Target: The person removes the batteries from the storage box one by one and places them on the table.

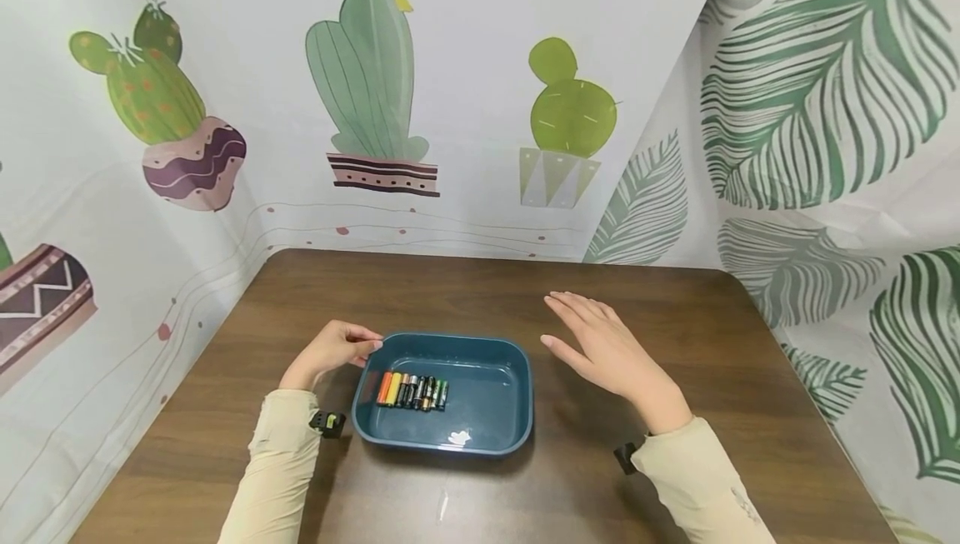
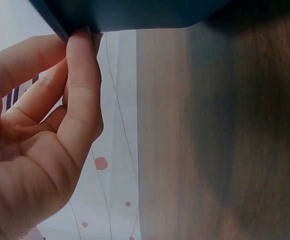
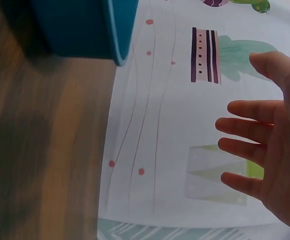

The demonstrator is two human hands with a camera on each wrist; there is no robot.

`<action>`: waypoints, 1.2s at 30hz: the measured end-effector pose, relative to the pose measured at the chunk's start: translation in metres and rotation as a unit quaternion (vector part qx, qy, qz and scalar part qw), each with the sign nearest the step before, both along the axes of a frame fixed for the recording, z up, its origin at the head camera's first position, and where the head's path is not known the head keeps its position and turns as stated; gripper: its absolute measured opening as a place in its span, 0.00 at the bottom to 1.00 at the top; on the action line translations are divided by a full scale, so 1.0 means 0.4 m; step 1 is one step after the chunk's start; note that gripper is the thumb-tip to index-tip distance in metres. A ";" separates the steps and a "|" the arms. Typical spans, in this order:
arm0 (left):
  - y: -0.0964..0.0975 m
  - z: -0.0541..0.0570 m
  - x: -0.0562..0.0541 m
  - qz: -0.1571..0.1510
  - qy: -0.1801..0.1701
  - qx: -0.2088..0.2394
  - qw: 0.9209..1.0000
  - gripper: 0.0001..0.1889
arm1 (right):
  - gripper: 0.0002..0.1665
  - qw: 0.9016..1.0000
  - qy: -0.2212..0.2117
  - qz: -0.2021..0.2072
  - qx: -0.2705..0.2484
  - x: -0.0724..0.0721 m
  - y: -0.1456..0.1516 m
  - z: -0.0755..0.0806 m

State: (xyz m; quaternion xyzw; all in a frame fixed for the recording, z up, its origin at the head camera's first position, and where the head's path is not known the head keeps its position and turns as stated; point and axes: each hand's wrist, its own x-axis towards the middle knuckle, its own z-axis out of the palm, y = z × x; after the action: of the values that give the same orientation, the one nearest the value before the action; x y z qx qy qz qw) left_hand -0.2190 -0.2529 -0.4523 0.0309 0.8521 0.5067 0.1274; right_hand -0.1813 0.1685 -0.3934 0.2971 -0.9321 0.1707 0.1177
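Observation:
A dark blue rectangular tray (image 1: 487, 398) with raised walls sits on the table. Several batteries (image 1: 412, 391) lie side by side in a row in its left half, orange and yellow ones at the left end, darker thinner ones to the right. My left hand (image 1: 337, 352) pinches the tray's far left corner between thumb and fingers; the left wrist view shows the fingertips right at that corner. To the right of the tray, my right hand (image 1: 603, 348) is held in the air with its fingers straight and apart, holding nothing.
The brown wooden table (image 1: 442, 286) has rounded far corners. Behind it and at both sides hangs a white cloth (image 1: 480, 69) printed with cacti and leaves. A small black device (image 1: 327, 423) is strapped at the left wrist, another (image 1: 625, 458) at the right.

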 end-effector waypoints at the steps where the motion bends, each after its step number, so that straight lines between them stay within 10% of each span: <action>1: 0.001 0.000 -0.001 0.001 -0.001 -0.001 1.000 0.11 | 0.37 1.000 0.001 0.003 -0.001 -0.002 -0.005 0.003; 36: 0.002 -0.002 0.000 -0.008 -0.001 -0.009 1.000 0.12 | 0.30 0.993 -0.038 0.108 0.038 -0.071 -0.252 0.068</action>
State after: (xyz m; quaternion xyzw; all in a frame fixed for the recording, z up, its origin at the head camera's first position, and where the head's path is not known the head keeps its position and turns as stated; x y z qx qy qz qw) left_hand -0.2189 -0.2522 -0.4530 0.0358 0.8564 0.4977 0.1323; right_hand -0.2096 0.0676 -0.3664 0.3933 -0.9042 0.1584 0.0513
